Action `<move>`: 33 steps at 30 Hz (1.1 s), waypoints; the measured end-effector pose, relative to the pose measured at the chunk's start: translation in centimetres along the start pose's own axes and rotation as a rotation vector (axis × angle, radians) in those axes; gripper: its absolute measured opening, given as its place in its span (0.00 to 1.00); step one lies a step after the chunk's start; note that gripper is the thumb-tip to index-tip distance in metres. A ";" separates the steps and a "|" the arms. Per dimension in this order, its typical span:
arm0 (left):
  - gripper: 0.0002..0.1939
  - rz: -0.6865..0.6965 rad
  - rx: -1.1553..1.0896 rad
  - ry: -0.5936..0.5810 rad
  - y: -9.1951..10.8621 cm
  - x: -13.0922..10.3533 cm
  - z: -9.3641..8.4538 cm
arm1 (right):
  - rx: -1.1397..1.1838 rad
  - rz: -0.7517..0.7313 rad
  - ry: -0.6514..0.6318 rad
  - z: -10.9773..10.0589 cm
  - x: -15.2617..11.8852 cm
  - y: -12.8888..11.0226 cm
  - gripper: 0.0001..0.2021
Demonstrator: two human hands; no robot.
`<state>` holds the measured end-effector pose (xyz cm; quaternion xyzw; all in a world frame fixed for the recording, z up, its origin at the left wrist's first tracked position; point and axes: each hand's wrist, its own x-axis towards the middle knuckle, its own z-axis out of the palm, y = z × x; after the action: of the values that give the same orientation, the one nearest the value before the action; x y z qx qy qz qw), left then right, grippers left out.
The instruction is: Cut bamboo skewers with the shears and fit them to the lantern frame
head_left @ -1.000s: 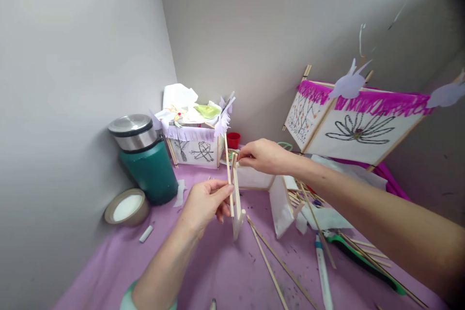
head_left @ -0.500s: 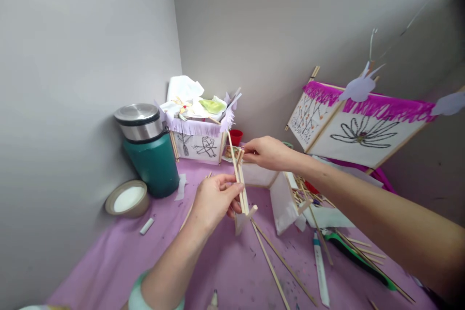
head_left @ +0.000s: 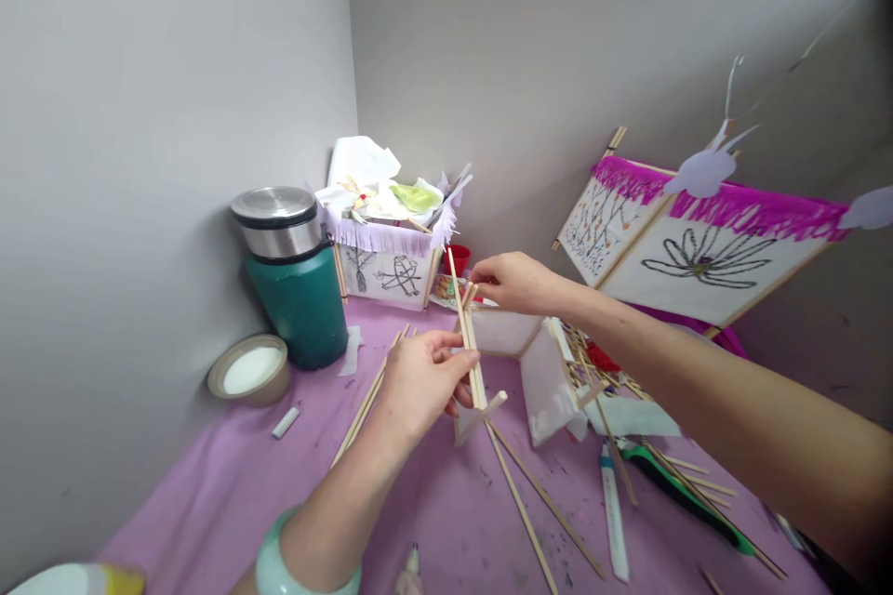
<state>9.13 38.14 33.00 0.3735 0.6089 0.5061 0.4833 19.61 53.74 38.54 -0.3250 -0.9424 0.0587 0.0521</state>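
My left hand [head_left: 424, 383] is closed round upright thin wooden sticks [head_left: 474, 363], thumb in front and fingers behind. They form the near corner of a wooden-stick frame with white paper panels [head_left: 548, 381] on the table. One loose-looking stick [head_left: 453, 271] leans up past the corner. My right hand [head_left: 522, 283] is at the top of that corner, its fingers curled and pinched together. Whatever lies between those fingertips is hidden. Two long sticks [head_left: 520, 507] lie on the cloth below the frame.
Left stand a green tumbler [head_left: 299, 307] and a bowl of white stuff [head_left: 279, 390]. Behind are a fringed paper lantern [head_left: 387, 277] and a red cup [head_left: 457, 258]. To the right lie green-handled pliers [head_left: 690, 497], a white pen-like tool [head_left: 614, 521] and a pink-fringed lantern [head_left: 698, 270].
The view has shifted slightly. My right hand's fingertips have risen a little from the stick ends. My left hand keeps its grip on the sticks, whose tops now spread apart more.
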 end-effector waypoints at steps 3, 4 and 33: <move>0.12 0.004 0.004 -0.004 -0.1 0.0 -0.1 | 0.107 0.006 0.001 -0.3 0.4 0.0 0.10; 0.12 0.005 0.005 -0.004 -0.2 0.0 -0.1 | 0.150 0.012 0.002 -0.4 0.6 0.0 0.10; 0.15 -0.034 -0.011 -0.025 0.6 0.6 0.0 | 0.620 0.344 -0.217 0.6 2.5 -1.4 0.11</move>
<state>8.99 38.79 33.43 0.3667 0.6064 0.4963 0.5016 16.74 54.09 38.32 -0.4393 -0.8115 0.3835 0.0372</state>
